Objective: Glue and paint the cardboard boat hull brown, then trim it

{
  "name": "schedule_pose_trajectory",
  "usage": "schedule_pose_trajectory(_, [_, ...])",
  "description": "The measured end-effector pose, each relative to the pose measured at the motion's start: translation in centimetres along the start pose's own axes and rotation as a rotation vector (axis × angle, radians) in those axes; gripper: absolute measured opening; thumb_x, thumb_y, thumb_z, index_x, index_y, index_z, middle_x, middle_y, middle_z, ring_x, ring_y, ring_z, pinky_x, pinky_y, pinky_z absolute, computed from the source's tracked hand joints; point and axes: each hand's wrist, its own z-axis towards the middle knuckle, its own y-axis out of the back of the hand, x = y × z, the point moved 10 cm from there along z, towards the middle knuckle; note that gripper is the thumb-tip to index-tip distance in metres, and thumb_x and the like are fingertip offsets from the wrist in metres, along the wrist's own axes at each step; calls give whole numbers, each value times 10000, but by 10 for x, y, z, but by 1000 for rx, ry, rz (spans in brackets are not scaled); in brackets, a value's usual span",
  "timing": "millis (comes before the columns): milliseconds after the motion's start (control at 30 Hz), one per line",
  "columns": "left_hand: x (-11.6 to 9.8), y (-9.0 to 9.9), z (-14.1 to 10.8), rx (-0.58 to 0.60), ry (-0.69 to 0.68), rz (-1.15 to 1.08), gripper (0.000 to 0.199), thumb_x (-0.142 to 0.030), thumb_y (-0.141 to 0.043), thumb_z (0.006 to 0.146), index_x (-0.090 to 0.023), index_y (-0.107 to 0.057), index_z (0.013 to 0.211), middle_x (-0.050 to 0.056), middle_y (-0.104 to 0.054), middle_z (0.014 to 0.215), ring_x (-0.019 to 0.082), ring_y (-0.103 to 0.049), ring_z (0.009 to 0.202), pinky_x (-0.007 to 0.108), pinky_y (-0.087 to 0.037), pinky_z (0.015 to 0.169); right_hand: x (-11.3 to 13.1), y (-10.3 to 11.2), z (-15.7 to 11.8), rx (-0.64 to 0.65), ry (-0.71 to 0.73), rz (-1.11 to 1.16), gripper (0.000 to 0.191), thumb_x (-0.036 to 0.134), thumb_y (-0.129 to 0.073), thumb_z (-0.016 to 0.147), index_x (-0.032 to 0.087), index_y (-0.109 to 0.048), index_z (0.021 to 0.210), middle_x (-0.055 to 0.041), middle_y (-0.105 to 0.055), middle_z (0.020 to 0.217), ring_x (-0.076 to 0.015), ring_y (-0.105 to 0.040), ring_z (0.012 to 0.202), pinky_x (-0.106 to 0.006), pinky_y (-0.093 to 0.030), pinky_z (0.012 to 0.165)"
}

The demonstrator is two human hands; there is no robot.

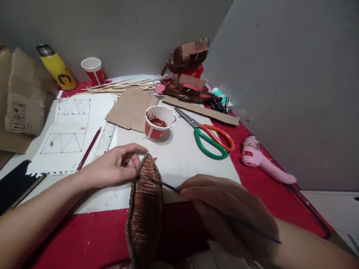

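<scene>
A cardboard model boat hull (146, 209), streaked with reddish-brown paint, points away from me at the table's front edge. My left hand (120, 164) grips its left rim near the pointed tip, thumb and index finger curled around the edge. In my right hand (224, 209) is a thin blue paintbrush (169, 186), its bristles touching the inner right side of the hull near the tip. Just beyond the hull stands a paper cup (155, 133) with brown paint inside. Scissors (207, 134) with green and orange handles lie right of the cup.
A pink glue gun (263, 162) with a cord lies at right. Two brown model boats (186, 87), wooden sticks (126, 86), another cup (94, 69) and a yellow bottle (57, 69) stand behind. A drawing sheet (70, 125), pencil (91, 145) and cardboard box (28, 93) are left.
</scene>
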Motion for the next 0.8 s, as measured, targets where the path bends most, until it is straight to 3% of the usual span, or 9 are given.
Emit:
schedule_pose_trajectory(167, [-2, 0, 0, 9, -11, -7, 420, -235, -648, 754, -169, -576, 1162, -36, -493, 773, 123, -450, 695, 273, -377, 647, -1, -8, 3, 24, 21, 113, 247, 79, -486, 926, 158, -552, 1150, -81, -734, 929, -162, -712, 859, -235, -582, 706])
schedule_pose_trajectory(367, [-2, 1, 0, 11, -14, -14, 404, -237, -652, 751, -183, -588, 1146, -38, -506, 769, 129, -472, 694, 273, -387, 648, -4, -27, 5, 144, 0, 174, 236, 43, -479, 923, 139, -526, 1134, -104, -718, 939, -169, -691, 865, -278, -575, 734])
schedule_pose_trajectory(633, [-1, 1, -1, 9, -20, 17, 432, -214, -653, 764, -181, -587, 1189, -26, -519, 804, 127, -494, 723, 272, -418, 675, -7, 1, -2, 49, -79, 21, 196, 96, -513, 930, 188, -568, 1095, -83, -732, 954, -164, -710, 880, -238, -575, 718])
schedule_pose_trajectory(800, [-9, -2, -8, -15, -19, 180, 694, -188, -654, 731, -220, -452, 1395, 11, -568, 910, 164, -556, 769, 287, -474, 660, -7, 5, -3, 40, -64, -2, 183, 103, -507, 933, 185, -567, 1085, -89, -737, 937, -173, -718, 851, -254, -580, 684])
